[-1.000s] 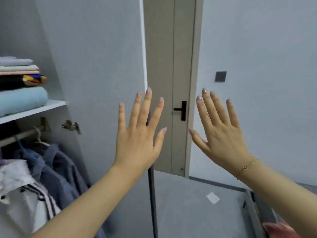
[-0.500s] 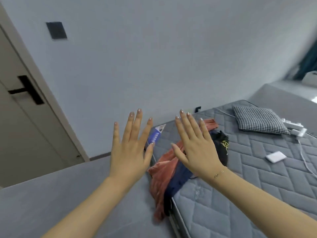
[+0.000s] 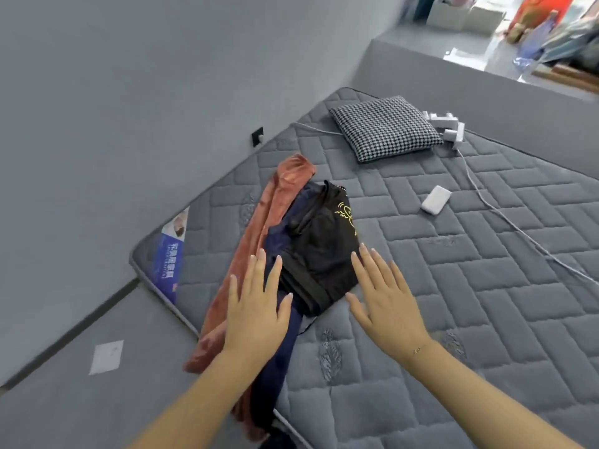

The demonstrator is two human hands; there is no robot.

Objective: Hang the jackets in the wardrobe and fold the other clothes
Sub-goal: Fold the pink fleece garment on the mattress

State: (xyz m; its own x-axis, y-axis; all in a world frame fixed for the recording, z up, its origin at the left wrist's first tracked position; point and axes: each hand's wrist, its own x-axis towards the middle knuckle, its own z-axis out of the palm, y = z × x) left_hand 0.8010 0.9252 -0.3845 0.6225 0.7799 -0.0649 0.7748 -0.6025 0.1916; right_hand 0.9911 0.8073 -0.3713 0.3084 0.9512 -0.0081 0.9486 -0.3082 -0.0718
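Both hands are held out flat, fingers straight and spread, holding nothing. The left hand (image 3: 256,314) is over the rust garment (image 3: 259,234) and navy garment (image 3: 275,361), which hang over the mattress (image 3: 470,286) edge near its corner. The right hand (image 3: 385,299) is beside the black garment (image 3: 319,251). A checked pillow (image 3: 384,126), a white pack (image 3: 436,199) and a cable (image 3: 518,228) lie farther in.

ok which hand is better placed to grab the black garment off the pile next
Probably the right hand: open, beside the near edge of the black garment on the mattress. The left hand hangs over the navy and rust clothes.
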